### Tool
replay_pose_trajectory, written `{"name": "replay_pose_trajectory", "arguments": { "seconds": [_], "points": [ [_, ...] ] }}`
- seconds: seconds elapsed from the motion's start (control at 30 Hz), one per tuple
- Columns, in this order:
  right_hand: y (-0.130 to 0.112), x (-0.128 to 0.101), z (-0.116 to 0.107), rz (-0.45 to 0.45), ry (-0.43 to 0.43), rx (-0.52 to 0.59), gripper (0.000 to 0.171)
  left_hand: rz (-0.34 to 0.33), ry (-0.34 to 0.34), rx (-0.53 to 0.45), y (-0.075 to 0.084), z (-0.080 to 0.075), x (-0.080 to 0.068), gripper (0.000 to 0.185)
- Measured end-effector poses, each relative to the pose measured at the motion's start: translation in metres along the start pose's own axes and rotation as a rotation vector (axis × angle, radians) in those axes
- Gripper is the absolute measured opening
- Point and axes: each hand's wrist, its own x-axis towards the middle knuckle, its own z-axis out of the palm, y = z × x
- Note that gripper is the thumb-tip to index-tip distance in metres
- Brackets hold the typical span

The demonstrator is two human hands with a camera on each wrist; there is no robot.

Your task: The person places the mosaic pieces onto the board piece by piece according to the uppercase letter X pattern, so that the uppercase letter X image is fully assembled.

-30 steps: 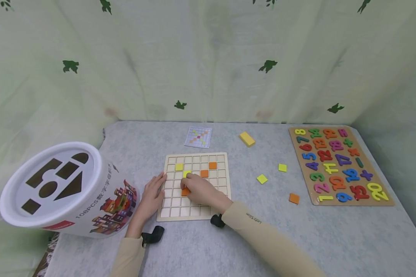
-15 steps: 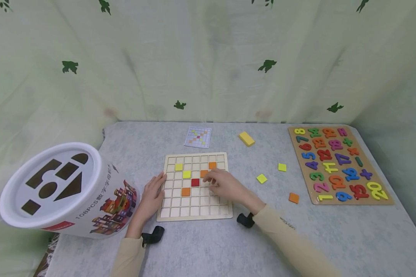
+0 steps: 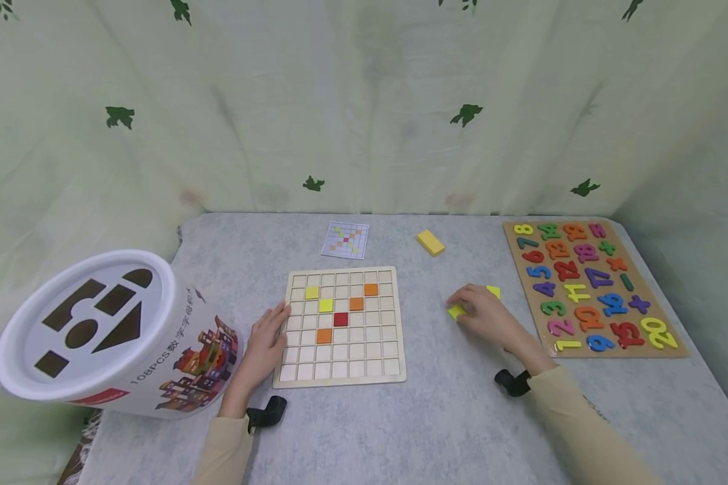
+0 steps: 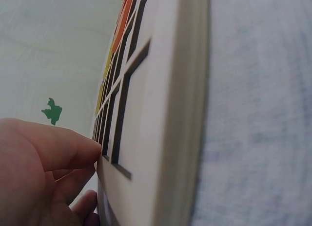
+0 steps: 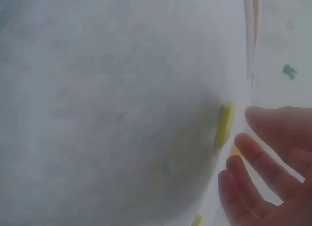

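A wooden grid board (image 3: 340,374) lies in the middle of the grey table. It holds two yellow tiles (image 3: 325,305), three orange tiles (image 3: 356,304) and one red tile (image 3: 340,319). My left hand (image 3: 277,318) rests with straight fingers on the board's left edge; in the left wrist view a fingertip (image 4: 92,148) touches the board's frame (image 4: 165,138). My right hand (image 3: 463,304) is out to the right of the board, its fingertips over a loose yellow tile (image 3: 456,312). The right wrist view shows its fingers (image 5: 253,153) relaxed beside that yellow tile (image 5: 224,124), not gripping it.
A second loose yellow tile (image 3: 494,292) lies just behind my right hand. A number puzzle board (image 3: 673,350) sits at the right, a big white shape-sorter tub (image 3: 85,323) at the left. A pattern card (image 3: 346,240) and a yellow block (image 3: 431,242) lie near the back.
My right hand left the grid board and moved right to the loose yellow tile. A red tile now shows in the grid. The left hand stayed put.
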Motion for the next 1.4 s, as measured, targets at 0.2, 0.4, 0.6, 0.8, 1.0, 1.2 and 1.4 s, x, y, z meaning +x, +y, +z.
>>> {"name": "replay_pose_trajectory", "arguments": {
  "seconds": [0.2,0.4,0.6,0.8,1.0,1.2,1.4],
  "points": [
    [0.009,-0.006,0.001,0.047,-0.023,-0.005,0.023,0.0,0.001,0.001,0.0,0.0,0.0,0.051],
    [0.004,-0.003,0.005,0.054,-0.032,-0.051,0.021,0.007,0.004,0.002,0.0,0.0,0.0,0.051],
    [-0.019,0.009,0.014,-0.037,-0.027,-0.037,0.023,0.009,0.012,-0.001,0.0,0.0,-0.001,0.05],
    [-0.063,0.031,0.039,-0.11,-0.111,-0.003,0.024,0.019,0.021,-0.008,0.0,0.001,-0.002,0.05],
    [-0.097,0.048,0.069,-0.178,-0.209,0.003,0.02,0.01,0.01,0.003,-0.001,0.002,0.0,0.05],
    [-0.113,0.056,0.089,-0.18,-0.242,-0.068,0.018,0.008,0.008,0.001,-0.001,0.002,0.0,0.05],
    [-0.12,0.061,0.093,-0.105,-0.252,-0.085,0.021,0.018,0.013,-0.005,-0.001,0.001,0.0,0.05]
  ]
}}
